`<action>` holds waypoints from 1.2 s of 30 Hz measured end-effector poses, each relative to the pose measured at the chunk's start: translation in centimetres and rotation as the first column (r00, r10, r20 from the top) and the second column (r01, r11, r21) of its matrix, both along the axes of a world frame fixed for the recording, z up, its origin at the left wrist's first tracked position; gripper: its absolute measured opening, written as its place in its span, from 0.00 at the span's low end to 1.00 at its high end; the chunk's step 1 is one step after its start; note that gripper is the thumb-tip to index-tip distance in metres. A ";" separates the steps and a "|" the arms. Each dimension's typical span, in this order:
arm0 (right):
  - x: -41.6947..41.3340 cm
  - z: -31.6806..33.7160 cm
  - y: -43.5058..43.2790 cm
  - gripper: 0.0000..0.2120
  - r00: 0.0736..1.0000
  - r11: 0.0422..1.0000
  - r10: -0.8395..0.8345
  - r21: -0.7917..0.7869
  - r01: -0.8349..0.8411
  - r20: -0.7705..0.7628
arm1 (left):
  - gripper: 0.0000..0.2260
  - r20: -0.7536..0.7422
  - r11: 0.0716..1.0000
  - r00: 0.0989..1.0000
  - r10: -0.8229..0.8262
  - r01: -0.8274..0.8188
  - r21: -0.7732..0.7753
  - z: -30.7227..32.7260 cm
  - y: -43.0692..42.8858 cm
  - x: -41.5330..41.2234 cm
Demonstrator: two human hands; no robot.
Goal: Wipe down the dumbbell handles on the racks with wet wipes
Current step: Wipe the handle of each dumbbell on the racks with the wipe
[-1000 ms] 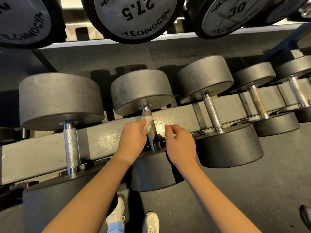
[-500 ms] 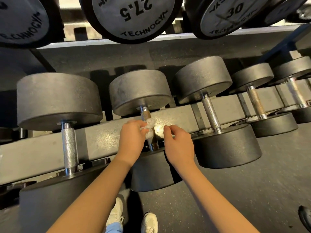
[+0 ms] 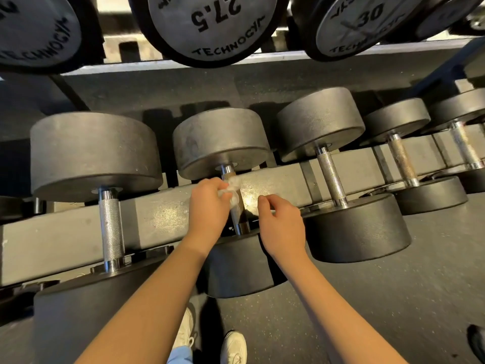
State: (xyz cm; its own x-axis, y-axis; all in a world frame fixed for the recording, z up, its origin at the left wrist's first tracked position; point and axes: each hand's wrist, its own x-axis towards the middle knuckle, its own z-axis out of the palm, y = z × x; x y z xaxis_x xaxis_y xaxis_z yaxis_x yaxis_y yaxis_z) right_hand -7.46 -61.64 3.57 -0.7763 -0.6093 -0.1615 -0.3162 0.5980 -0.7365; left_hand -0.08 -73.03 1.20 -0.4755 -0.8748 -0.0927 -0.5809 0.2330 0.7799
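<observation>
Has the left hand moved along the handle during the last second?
Yes. The left hand, gripping the wipe, slid slightly up the handle toward the far weight head.

Left hand [image 3: 210,207] curled in a grip, right hand [image 3: 283,223] loosely curled alongside

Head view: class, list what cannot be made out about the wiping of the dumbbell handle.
All in the head view:
Wet wipe: mostly hidden inside the left hand.
Middle dumbbell handle: its upper part is covered by wipe and hand.
Right hand: curled fingers face away; whether they hold anything cannot be told.
Upper-left weight plate: its number is cut off by the frame edge.
</observation>
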 end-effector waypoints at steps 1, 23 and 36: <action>0.0 0.0 0.0 0.14 1.000 1.000 0.013 0.009 -0.013 0.004 | 0.06 -0.012 0.999 0.999 0.047 -0.047 -0.006 0.2 -0.4 -0.5; -0.2 -0.3 0.1 0.12 0.999 0.999 0.044 -0.030 -0.043 0.028 | 0.05 0.107 0.962 0.987 -0.121 0.090 0.258 0.1 1.4 1.5; -0.3 0.2 0.0 0.09 0.996 0.998 0.058 -0.016 -0.057 0.067 | 0.06 0.179 0.952 0.964 -0.194 0.141 0.272 0.7 0.6 1.6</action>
State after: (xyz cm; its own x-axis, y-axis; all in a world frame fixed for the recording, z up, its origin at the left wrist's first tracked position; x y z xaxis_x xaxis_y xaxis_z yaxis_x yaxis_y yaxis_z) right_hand -7.79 -61.65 3.77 -0.7277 -0.6549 -0.2037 -0.2985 0.5698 -0.7657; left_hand 1.51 -72.42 1.90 -0.5616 -0.7184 -0.4104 -0.7014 0.1503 0.6968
